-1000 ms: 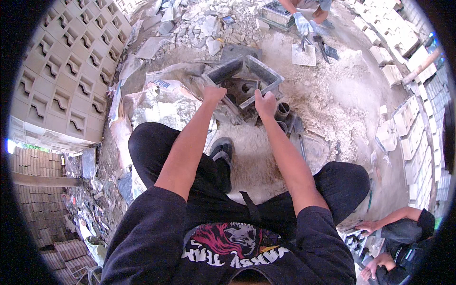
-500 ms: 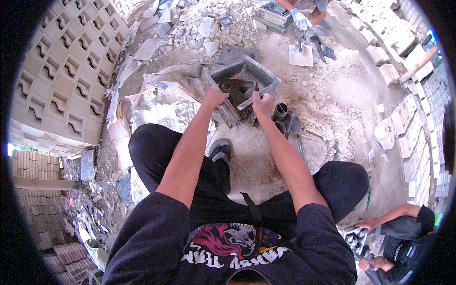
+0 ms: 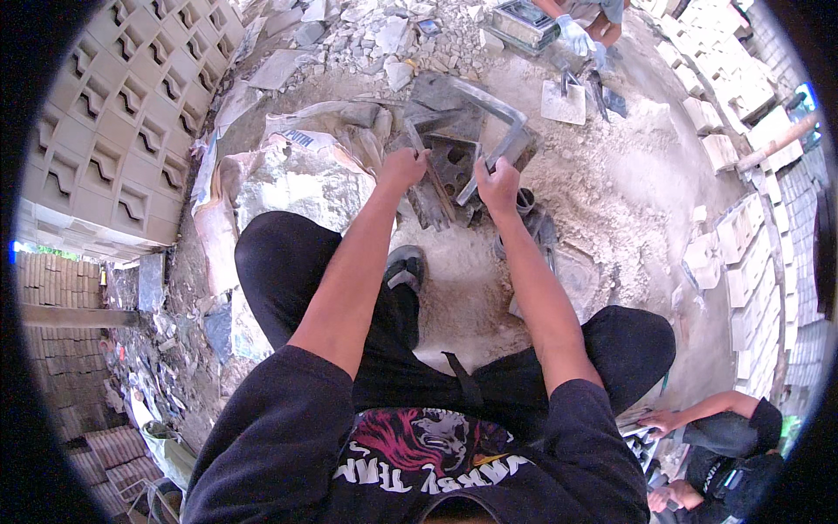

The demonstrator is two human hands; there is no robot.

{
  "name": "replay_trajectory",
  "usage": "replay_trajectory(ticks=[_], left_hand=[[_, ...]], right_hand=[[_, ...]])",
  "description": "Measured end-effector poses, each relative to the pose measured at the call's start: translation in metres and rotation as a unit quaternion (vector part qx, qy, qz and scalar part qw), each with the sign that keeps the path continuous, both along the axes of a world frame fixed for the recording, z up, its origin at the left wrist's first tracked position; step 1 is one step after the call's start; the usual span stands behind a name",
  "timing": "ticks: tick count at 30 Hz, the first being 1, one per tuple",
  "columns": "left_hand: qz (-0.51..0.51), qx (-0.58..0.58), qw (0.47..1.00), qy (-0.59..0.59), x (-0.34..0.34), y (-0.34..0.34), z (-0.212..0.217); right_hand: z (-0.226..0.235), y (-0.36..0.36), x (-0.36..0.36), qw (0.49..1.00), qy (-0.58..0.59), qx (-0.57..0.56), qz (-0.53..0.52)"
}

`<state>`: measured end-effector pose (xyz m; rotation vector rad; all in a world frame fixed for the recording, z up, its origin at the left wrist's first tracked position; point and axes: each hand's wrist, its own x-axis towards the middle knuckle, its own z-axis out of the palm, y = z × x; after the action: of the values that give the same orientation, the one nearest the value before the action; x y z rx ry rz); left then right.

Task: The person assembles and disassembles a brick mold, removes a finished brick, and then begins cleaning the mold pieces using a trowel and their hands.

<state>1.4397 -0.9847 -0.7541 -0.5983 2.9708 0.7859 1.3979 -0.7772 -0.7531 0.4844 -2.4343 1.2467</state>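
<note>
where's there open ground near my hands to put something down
Bare sandy ground lies to the right of the metal mould frame, between it and the stacked pale blocks. A smaller patch sits in front of your shoe. It is crowded around both hands, at the torn sacks and the rubble.

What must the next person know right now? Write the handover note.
Left hand: closed on the near-left edge of the metal mould.
Right hand: closed on its right side.
The mould sits tilted on the sandy ground, with a dark patterned block showing inside it.
Done: both hands have a grip.
Left: the block is not yet free of the mould.
</note>
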Motion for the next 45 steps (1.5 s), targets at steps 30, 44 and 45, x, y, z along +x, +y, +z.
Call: replay_trajectory(ticks=[30,44,45], left_hand=[[-0.158,0.004,0.987,0.000,0.001,0.020,-0.025],[-0.326,-0.011,0.926,0.190,-0.023,0.150,0.005],[-0.353,-0.007,0.916,0.192,-0.029,0.170,0.001]], right_hand=[[-0.043,0.020,0.016,0.967,-0.212,0.141,0.032],[-0.024,0.182,-0.003,0.937,-0.281,0.184,-0.093],[-0.041,0.215,0.004,0.928,-0.288,0.206,-0.111]])
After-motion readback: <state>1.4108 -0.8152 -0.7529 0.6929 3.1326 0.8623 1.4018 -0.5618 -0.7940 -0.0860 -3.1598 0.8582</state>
